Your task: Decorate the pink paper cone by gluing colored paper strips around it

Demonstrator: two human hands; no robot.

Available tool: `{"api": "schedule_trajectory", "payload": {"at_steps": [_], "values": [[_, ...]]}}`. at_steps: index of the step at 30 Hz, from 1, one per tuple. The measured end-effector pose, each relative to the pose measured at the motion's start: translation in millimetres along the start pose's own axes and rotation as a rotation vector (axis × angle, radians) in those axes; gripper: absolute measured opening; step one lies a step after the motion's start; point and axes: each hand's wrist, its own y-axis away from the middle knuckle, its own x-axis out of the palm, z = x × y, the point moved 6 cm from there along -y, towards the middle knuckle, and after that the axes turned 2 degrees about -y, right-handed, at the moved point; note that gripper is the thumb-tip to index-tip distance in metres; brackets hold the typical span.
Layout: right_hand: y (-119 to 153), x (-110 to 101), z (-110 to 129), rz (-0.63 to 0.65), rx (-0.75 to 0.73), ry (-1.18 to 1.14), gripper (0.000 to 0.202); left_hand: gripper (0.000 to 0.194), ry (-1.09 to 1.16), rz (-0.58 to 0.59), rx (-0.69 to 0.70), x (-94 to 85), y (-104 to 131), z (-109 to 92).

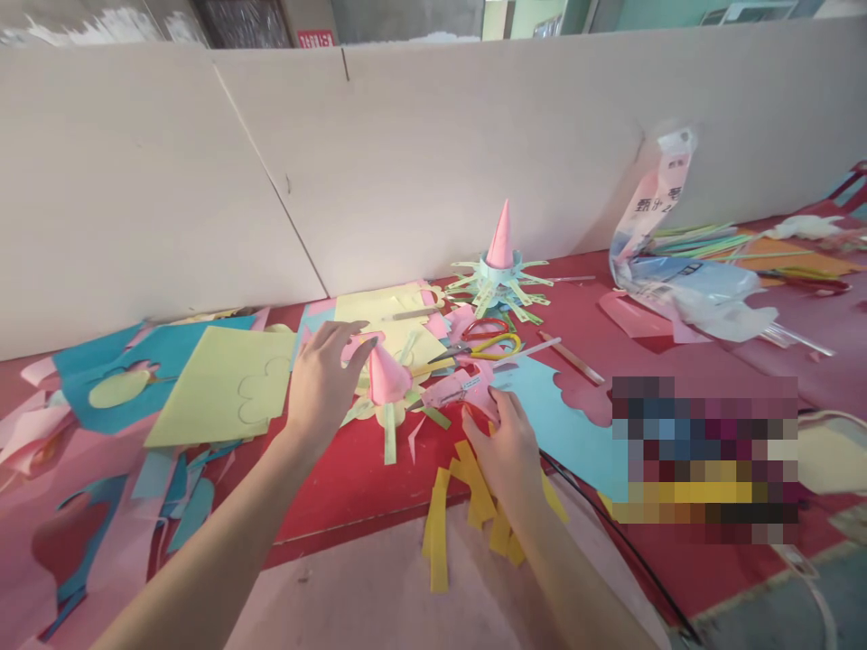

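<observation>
A pink paper cone [388, 377] stands on a pale yellow flower-shaped base with green paper strips [389, 433] spreading from it. My left hand [323, 375] is beside the cone, thumb and fingers apart near its tip; whether the thumb touches it I cannot tell. The pink hot glue gun [455, 388] lies to the right of the cone, nozzle pointing left, a clear glue stick [528, 350] out of its back. My right hand [507, 438] has its thumb and fingers around the gun's near part, which they partly hide.
Behind stands another pink cone [501, 239] on a blue ring with green strips. Scissors [494, 345], a pencil [573, 357] and blue paper [562, 406] lie nearby. Yellow strips [439, 533] are in front. A black cord [623, 537] runs right. Left is yellow card [217, 388]; a white partition [420, 162] rises behind.
</observation>
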Motion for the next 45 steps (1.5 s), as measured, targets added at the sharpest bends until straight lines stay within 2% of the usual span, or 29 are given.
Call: {"api": "schedule_trajectory", "payload": {"at_steps": [3, 8, 11, 13, 17, 22, 29, 36, 45], "values": [[0, 1, 0, -0.001, -0.009, 0.01, 0.031, 0.025, -0.033, -0.04, -0.046, -3.8, 18, 13], [1, 4, 1, -0.009, 0.008, 0.024, 0.034, 0.019, -0.02, 0.159, -0.035, 16.9, 67, 37], [1, 5, 2, -0.012, 0.017, 0.033, 0.034, 0.019, 0.036, 0.198, -0.05, 29.3, 91, 45], [1, 6, 3, -0.013, 0.014, 0.041, 0.033, 0.019, 0.085, 0.192, -0.074, 33.5, 99, 47], [1, 6, 6, -0.024, -0.01, 0.075, 0.032, 0.019, 0.125, 0.211, -0.004, 35.2, 100, 40], [1, 8, 6, 0.029, 0.023, 0.188, 0.037, 0.036, 0.09, 0.349, 0.091, 37.6, 107, 33], [3, 12, 7, 0.06, 0.032, 0.3, 0.04, 0.051, 0.079, 0.447, 0.096, 42.6, 113, 32], [3, 14, 8, 0.001, -0.074, 0.323, 0.043, 0.041, 0.065, 0.474, 0.197, 43.0, 113, 27], [2, 13, 7, 0.023, -0.031, 0.315, 0.045, 0.03, 0.13, 0.463, 0.246, 43.2, 113, 27]]}}
